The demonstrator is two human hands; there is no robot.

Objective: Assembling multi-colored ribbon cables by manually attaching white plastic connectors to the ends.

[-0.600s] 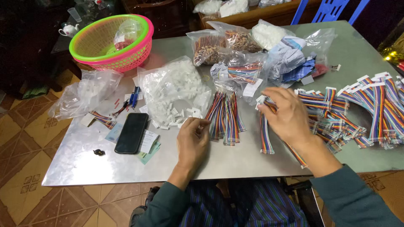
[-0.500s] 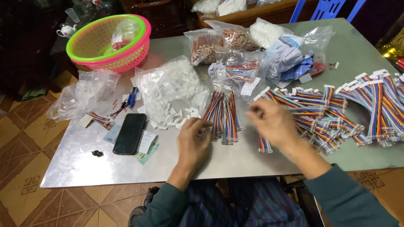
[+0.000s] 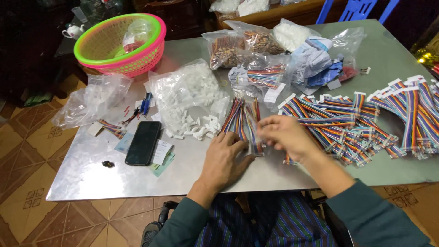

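At frame centre, left hand (image 3: 224, 160) lies spread on the desk (image 3: 91, 178); right hand (image 3: 283, 135) pinches loose rainbow wires (image 3: 242, 121). Finished bundles (image 3: 366, 123) fill the right; many white connectors (image 3: 192, 91) remain.

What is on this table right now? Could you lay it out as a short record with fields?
Surface: metal table
Left hand: resting on the table at a small bundle of rainbow ribbon cables
Right hand: beside that bundle, fingers curled; grip blurred
Right side: big pile of finished ribbon cables
Centre: open bag of white plastic connectors
Left side: black phone, pink and green basket
Back: clear bags of parts
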